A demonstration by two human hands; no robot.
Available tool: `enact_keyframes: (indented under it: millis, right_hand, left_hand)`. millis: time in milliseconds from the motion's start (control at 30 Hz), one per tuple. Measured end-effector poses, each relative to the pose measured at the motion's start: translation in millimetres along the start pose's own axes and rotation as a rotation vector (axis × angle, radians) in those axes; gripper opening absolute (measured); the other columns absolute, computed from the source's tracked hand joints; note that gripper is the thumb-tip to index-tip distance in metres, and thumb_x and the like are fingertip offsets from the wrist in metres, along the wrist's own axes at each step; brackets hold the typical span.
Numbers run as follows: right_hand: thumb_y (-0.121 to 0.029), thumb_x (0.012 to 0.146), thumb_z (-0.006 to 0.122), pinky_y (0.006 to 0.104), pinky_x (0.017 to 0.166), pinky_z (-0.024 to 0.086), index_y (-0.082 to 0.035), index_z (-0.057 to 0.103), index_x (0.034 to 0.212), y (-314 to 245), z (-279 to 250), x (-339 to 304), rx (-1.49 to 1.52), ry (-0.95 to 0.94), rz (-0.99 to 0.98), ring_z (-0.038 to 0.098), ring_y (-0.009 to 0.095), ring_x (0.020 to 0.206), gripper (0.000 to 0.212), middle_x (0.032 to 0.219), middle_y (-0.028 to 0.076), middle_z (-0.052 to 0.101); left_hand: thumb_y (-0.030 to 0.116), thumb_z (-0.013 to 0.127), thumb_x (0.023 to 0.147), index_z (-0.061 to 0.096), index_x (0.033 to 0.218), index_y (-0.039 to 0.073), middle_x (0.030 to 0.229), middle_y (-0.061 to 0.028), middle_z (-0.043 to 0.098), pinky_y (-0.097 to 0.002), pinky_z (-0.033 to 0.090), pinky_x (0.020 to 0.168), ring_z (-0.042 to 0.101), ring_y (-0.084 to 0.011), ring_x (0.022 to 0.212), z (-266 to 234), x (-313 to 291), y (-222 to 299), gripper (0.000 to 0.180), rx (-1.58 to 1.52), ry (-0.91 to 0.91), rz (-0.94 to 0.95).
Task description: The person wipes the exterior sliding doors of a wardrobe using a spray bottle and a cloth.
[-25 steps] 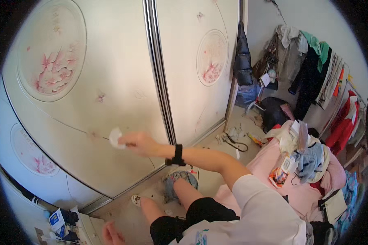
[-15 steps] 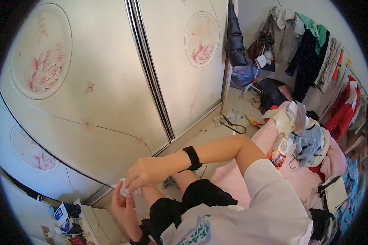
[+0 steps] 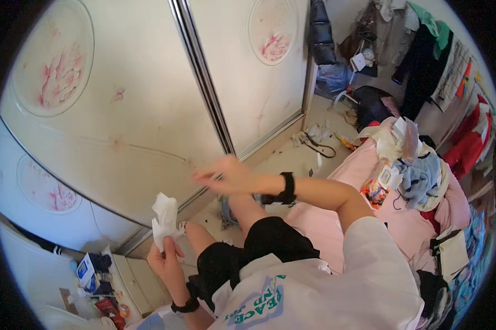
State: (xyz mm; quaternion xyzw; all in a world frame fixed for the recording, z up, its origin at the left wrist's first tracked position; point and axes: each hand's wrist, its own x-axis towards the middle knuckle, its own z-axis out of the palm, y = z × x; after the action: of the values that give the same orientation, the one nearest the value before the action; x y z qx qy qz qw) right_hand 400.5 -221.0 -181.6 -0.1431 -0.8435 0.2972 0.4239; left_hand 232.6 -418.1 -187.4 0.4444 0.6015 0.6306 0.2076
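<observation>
While the left hand (image 3: 168, 261) grasps a tissue (image 3: 165, 215) by its lower end, between thumb and fingers, the right hand (image 3: 228, 176) is held apart from it, farther right and higher in the view. The tissue, white and creased, rises above the left hand, seen against the lower part of the wardrobe (image 3: 143, 115). The right hand is blurred, its fingers pointing left; whether these are closed on anything cannot be told. Each wrist bears a black band, one on the right (image 3: 287, 187) and one on the left (image 3: 185, 306). Below the hands lie black shorts (image 3: 281, 239) and a white shirt (image 3: 369, 264), both worn by the person. The wardrobe has cream doors with oval panels of pink flowers, parted by a metal strip (image 3: 204, 77). To the right, a pink bed (image 3: 327, 214) carries an orange-and-white pack (image 3: 376, 192), just beside a heap of clothes that includes a grey-blue garment (image 3: 421, 179). Beyond the bed hang a red garment (image 3: 470, 143), black trousers (image 3: 421, 71) and a green cloth (image 3: 437, 30); a dark quilted jacket (image 3: 322, 33) hangs beside the wardrobe. At lower left stands a pale drawer unit (image 3: 135, 275).
</observation>
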Motion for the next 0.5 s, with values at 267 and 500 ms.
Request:
enact_keyframes:
  millis: [267,500]
  right_hand:
    - [-0.014,0.082,0.062,0.0241,0.065,0.049,0.000,0.068,0.091,170.8,-97.0,-120.3,-0.139,0.417,0.639,0.061,0.009,0.071,0.018,0.080,0.006,0.068]
    - [-0.019,0.084,0.053,0.0288,0.064,0.051,0.004,0.062,0.088,258.6,-170.2,-228.1,0.447,1.168,1.085,0.063,0.021,0.073,0.025,0.086,0.012,0.064]
  left_hand:
    - [0.009,0.057,0.086,0.062,0.087,-0.003,0.060,-0.0008,0.055,-0.0181,0.033,0.046,0.047,-0.0046,0.051,31.7,10.1,-0.3,0.012,0.107,-0.102,0.001]
    - [0.012,0.054,0.089,0.061,0.087,-0.002,0.060,-0.0008,0.054,-0.0202,0.033,0.047,0.047,-0.0058,0.052,72.3,30.7,-31.7,0.016,0.192,-0.233,-0.101]
